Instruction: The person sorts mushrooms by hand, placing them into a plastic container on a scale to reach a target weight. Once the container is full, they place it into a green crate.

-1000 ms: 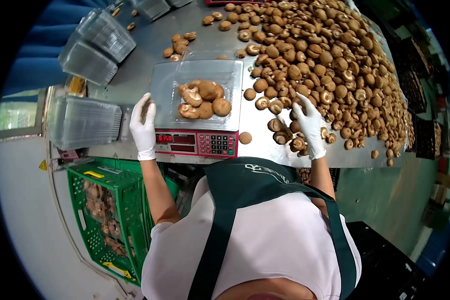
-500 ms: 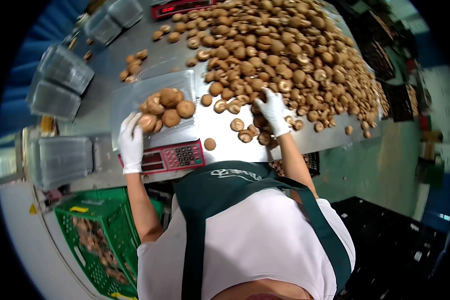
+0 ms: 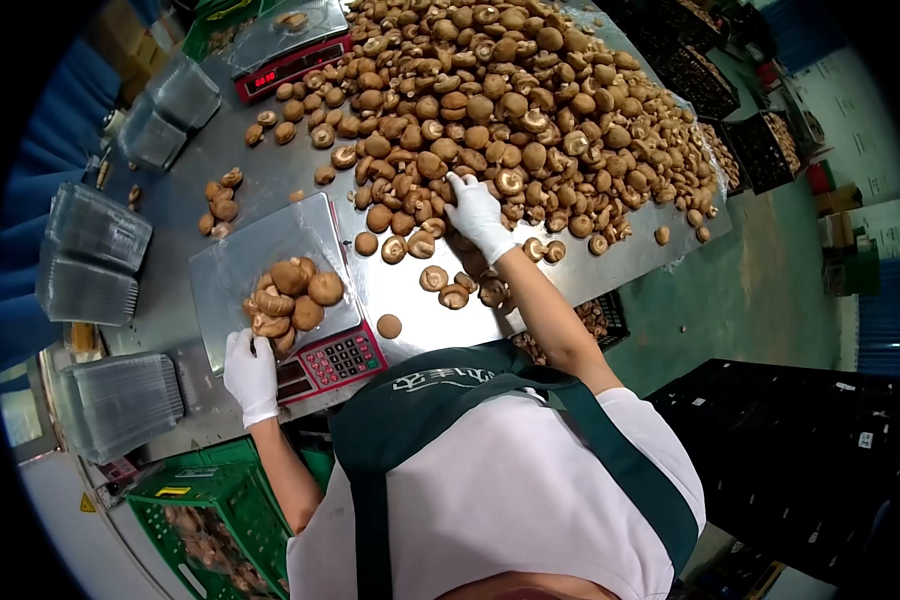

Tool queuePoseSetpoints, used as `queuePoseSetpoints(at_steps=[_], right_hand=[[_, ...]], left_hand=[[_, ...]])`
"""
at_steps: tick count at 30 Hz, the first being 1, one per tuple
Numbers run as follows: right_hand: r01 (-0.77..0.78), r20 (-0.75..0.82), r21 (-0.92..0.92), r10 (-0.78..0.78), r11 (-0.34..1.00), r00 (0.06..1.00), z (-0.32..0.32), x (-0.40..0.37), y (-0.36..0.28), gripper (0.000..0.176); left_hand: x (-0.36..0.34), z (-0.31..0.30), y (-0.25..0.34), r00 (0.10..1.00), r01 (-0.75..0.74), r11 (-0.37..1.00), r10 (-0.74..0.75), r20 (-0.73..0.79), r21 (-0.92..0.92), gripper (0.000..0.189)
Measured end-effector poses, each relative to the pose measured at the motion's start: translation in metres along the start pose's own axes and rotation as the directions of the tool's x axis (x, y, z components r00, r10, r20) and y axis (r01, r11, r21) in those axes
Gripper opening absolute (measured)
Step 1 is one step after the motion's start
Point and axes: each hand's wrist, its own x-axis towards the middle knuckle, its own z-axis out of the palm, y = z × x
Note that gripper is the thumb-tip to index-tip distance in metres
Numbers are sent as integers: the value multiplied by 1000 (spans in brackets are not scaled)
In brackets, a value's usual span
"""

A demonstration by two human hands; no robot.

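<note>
My left hand (image 3: 250, 378), in a white glove, is at the near left edge of a scale's metal plate (image 3: 220, 270). Its fingers are curled beside a small heap of brown mushrooms (image 3: 292, 290) on that plate; what they grip, if anything, is hidden. The scale's red keypad panel (image 3: 338, 360) lies just right of this hand. Also gloved, my right hand (image 3: 478, 215) reaches to the near edge of a large mushroom pile (image 3: 530, 120). Its thumb and forefinger are apart, touching mushrooms there. Several loose mushrooms (image 3: 433, 278) lie below it on the metal table.
Stacked clear plastic trays (image 3: 95, 250) line the table's left side, with another stack (image 3: 120, 405) nearer me. A second red scale (image 3: 295, 65) stands at the back. Green crates (image 3: 210, 530) sit below left; black crates (image 3: 790, 460) are stacked at right.
The view has shifted, so the table appears lower and turned. My left hand has moved from against the heaped mushrooms to their near side. My right hand stays at the pile, slightly farther in.
</note>
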Motion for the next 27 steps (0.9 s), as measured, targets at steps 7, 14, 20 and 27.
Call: queuePoseSetpoints(at_steps=[7, 14, 20, 27], right_hand=[[-201, 164, 737, 119, 645, 979, -17, 5, 13, 37], [-343, 382, 890, 84, -299, 920, -35, 42, 24, 24], [242, -44, 33, -240, 970, 970, -19, 63, -16, 28], [173, -244, 158, -132, 972, 961, 4, 42, -17, 33]], left_hand=[[-4, -5, -7, 992, 43, 967, -72, -108, -251, 21], [7, -13, -16, 968, -31, 946, -51, -244, -322, 16], [12, -10, -6, 967, -94, 932, 1, -256, -351, 15], [15, -8, 10, 956, -214, 922, 130, -264, -323, 15]])
